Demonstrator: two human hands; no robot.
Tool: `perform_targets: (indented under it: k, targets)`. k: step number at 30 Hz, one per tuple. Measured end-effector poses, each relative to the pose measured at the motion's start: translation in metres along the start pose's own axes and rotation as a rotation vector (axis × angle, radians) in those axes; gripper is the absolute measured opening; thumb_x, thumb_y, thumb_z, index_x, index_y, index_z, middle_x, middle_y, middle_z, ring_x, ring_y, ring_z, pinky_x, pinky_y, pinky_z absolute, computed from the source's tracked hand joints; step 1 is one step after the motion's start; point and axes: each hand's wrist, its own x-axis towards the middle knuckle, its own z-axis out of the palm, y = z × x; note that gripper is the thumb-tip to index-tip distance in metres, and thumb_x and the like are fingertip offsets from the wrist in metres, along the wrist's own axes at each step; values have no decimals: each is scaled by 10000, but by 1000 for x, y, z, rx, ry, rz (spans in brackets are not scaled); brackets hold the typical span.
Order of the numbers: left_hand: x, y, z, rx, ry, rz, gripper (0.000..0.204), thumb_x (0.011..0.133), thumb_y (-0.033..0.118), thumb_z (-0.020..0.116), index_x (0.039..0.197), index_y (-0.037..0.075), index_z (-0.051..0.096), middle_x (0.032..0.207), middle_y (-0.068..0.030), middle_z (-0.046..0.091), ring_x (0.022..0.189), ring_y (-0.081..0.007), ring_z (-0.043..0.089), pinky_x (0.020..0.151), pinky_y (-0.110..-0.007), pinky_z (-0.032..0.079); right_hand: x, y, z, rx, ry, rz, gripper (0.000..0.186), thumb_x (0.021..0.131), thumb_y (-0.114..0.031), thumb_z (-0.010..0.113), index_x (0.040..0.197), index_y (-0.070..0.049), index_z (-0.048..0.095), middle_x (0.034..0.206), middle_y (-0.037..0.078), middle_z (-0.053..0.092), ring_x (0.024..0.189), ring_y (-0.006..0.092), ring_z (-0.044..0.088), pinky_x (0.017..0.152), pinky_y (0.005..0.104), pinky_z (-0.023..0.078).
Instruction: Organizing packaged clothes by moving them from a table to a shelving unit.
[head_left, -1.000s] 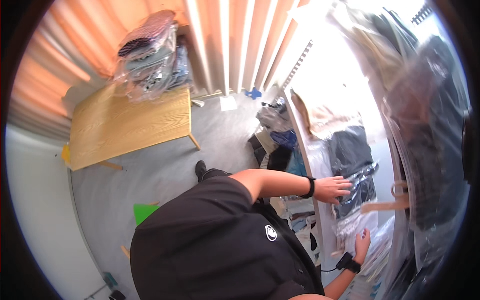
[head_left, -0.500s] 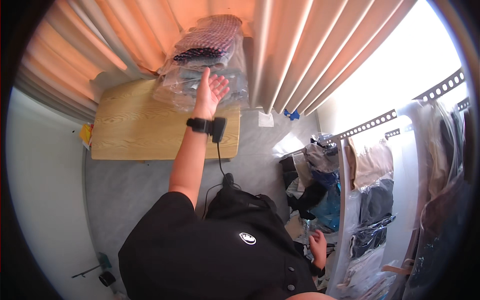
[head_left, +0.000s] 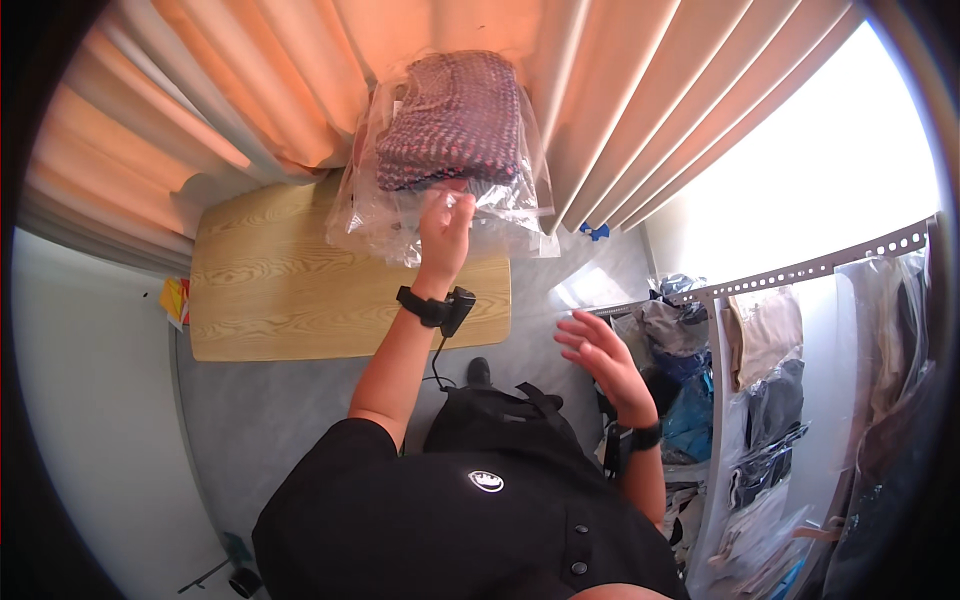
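Garment [head_left: 452, 120], folded, dark with a pink-speckled pattern, lies in clear plastic at the far side of the wooden table [head_left: 285, 300], close against the curtain [head_left: 225, 75]. Loose film of the plastic bag [head_left: 375, 225] spreads around it onto the tabletop.

Left hand [head_left: 446, 235]: at the near edge of the garment, fingers partly curled, tips hidden under film or cloth. Contact looks likely; whether they have closed on anything, cannot tell. Right hand [head_left: 606, 368]: fingers loosely spread, holding nothing, in the air to the right of the table and well apart from the garment.

Notes on handling (judgement): the film looks slick and loose, so a pinch on plastic alone could slip or stretch it. Better to get the fingers well under the folded edge, thumb on top, taking bag and cloth together. With only 1 hand at the near edge, the far part may sag and open the fold; a second hand under the opposite side would keep it flat. Watch the cable [head_left: 436, 357] below the left wristband [head_left: 425, 307]: keep it clear of the table edge and the loose film.
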Motion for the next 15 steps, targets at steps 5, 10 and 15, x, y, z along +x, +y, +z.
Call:
perform_targets:
  k: [5,10,15]
  targets:
    - [-11,12,-13,-11,-72,27,161,816,129,514,819,-23,564,972,-86,491,836,-141,478,725,-244,378,76,-11,16,280,18,-112,528,859,-293,484,1282,-36,300,1265,143,383,1199,238,343,963,393,286]
    - [-17,26,-37,-249,-153,-162,225,815,99,489,1001,-18,540,989,-48,504,847,-96,465,746,-238,380,163,5,8,334,151,-29,734,801,-518,479,1325,-79,211,1336,117,273,1227,229,280,996,400,222]
    - [-21,33,-48,-199,-385,-436,229,814,146,515,978,-10,554,929,-58,554,875,-108,494,777,-240,380,223,55,11,642,-260,129,563,835,-481,441,1252,-114,351,1170,106,470,1035,259,480,866,442,403]
